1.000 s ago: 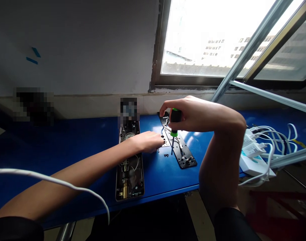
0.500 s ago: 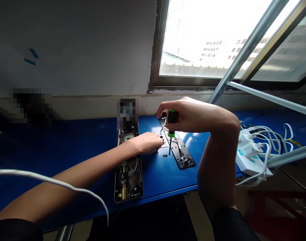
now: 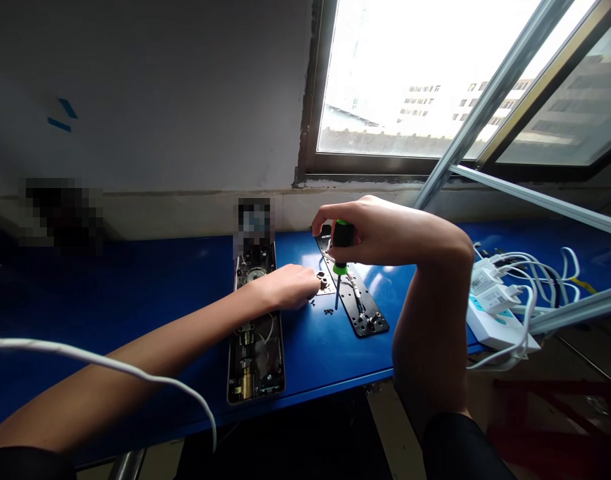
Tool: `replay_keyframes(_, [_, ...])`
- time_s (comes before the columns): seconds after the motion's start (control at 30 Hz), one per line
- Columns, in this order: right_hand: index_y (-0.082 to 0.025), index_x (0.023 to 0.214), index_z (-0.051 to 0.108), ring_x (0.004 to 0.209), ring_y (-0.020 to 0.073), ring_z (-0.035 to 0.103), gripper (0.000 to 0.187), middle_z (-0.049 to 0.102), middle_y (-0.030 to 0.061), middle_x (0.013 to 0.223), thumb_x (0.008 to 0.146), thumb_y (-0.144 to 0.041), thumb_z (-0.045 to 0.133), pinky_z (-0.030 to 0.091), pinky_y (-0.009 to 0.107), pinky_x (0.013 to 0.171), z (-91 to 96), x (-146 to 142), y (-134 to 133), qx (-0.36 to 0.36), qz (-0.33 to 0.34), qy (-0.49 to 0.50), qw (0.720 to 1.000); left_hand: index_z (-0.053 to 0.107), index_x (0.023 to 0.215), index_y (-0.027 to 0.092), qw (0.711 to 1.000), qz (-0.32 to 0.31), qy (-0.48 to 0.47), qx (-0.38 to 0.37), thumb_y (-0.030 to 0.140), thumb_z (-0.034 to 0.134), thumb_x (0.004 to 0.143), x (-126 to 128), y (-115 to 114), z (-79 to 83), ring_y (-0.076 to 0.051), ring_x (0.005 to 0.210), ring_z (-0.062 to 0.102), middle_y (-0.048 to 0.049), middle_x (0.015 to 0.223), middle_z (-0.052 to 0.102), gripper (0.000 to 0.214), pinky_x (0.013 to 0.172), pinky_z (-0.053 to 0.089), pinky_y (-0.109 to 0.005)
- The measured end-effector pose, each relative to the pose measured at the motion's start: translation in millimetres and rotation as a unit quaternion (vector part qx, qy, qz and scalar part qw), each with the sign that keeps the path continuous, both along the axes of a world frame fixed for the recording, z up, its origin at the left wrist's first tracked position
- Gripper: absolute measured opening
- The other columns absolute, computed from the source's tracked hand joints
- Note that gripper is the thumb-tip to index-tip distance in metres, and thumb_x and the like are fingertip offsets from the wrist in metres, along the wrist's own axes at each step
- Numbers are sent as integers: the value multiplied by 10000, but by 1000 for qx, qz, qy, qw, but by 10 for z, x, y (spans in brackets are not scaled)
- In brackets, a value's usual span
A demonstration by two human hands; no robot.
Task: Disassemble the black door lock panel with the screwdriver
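My right hand (image 3: 373,230) is wrapped round the black and green handle of a screwdriver (image 3: 341,269). Its shaft points down, above the table between some small dark screws (image 3: 328,311) and a long black plate (image 3: 364,303) with holes and a wire. To the left, my left hand (image 3: 293,287) is closed, fingers curled down beside a small silver metal plate (image 3: 327,287); what they pinch, if anything, is hidden. Another tiny screw (image 3: 313,303) lies near those fingertips. Under my left forearm is an opened long device housing (image 3: 257,367) with inner parts exposed.
A white power strip (image 3: 503,330) with chargers and tangled cables (image 3: 540,263) sits at right. Metal frame bars (image 3: 490,110) slant across that side, before a window. A white cable (image 3: 150,375) crosses over my left arm. The blue table's (image 3: 335,380) front edge runs below the housing.
My left hand has shifted slightly left, uncovering more of the small metal plate and the tiny screw. My right hand keeps the screwdriver in nearly the same pose.
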State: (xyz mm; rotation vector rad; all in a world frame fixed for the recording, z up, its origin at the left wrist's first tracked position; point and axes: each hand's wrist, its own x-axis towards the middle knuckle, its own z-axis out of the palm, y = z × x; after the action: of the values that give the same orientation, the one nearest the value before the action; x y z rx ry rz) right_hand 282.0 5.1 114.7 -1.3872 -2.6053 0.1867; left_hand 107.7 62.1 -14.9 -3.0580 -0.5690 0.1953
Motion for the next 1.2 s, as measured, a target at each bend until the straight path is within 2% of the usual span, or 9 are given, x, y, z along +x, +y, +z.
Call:
replay_keyframes(0.13, [-226, 1114, 691, 635, 94, 616, 300, 713, -26, 807, 815, -205, 688, 432, 220, 522, 15, -20, -9, 8, 4, 9, 1000, 718, 744, 173, 999, -1, -41, 1, 77, 630, 865, -120, -24, 83, -201, 743, 648, -52, 843, 721, 178, 601, 406, -311])
replay_keyframes(0.33, [-204, 1102, 682, 622, 72, 593, 233, 702, -35, 807, 868, -205, 681, 435, 206, 540, 32, -143, -27, 42, 47, 38, 997, 779, 974, 163, 975, -3, -222, -15, 165, 682, 946, -604, -5, 195, -243, 998, 652, -85, 978, 729, 101, 893, 541, -391])
replay_keyframes(0.53, [-212, 1003, 685, 726, 101, 632, 125, 731, -21, 873, 885, -243, 711, 466, 240, 653, -81, -326, 104, 79, 36, 56, 995, 754, 1097, 157, 940, 28, -338, 30, 195, 634, 985, -1042, -36, 54, -271, 1162, 596, -117, 1121, 708, 169, 1012, 549, -466])
replay_keyframes(0.63, [-219, 935, 683, 721, 114, 619, 61, 719, -15, 843, 905, -271, 672, 450, 258, 646, -236, -448, 201, 91, -17, 64, 994, 734, 1151, 159, 933, 36, -354, 47, 175, 611, 994, -1175, -70, -43, -274, 1219, 568, -118, 1166, 694, 201, 1051, 532, -483])
replay_keyframes(0.77, [-236, 973, 662, 699, 127, 588, 101, 696, 1, 836, 906, -306, 634, 421, 269, 631, -529, -593, 242, 61, -123, 50, 989, 713, 1186, 169, 928, 48, -366, 46, 155, 595, 996, -1290, -99, -140, -281, 1233, 559, -124, 1188, 688, 224, 1030, 540, -491])
replay_keyframes(0.87, [-211, 972, 613, 601, 131, 534, 128, 687, 42, 838, 901, -315, 590, 367, 283, 546, -752, -628, 202, 43, -181, 33, 982, 711, 1196, 179, 927, 53, -368, 42, 151, 595, 993, -1331, -110, -190, -282, 1231, 563, -123, 1191, 686, 235, 1026, 540, -489])
replay_keyframes(0.97, [-210, 851, 587, 499, 129, 472, 115, 630, 28, 679, 847, -320, 620, 283, 278, 471, -948, -634, 157, -15, -191, -3, 981, 717, 1188, 174, 927, 53, -368, 41, 142, 596, 988, -1339, -122, -215, -280, 1243, 560, -123, 1192, 687, 236, 1044, 529, -477])
replay_keyframes(1.03, [-217, 863, 592, 496, 133, 471, 106, 607, 10, 626, 804, -291, 640, 264, 275, 473, -1067, -659, 141, -47, -181, -22, 982, 719, 1179, 169, 926, 51, -371, 46, 142, 595, 987, -1336, -130, -220, -283, 1257, 554, -125, 1197, 689, 230, 1054, 521, -478])
replay_keyframes(1.2, [-212, 946, 612, 638, 168, 576, 166, 698, 58, 787, 789, -261, 634, 291, 283, 540, -1324, -786, 148, -69, -178, -39, 981, 717, 1174, 175, 924, 55, -376, 51, 157, 586, 993, -1341, -137, -230, -280, 1264, 551, -118, 1201, 688, 224, 1066, 512, -469])
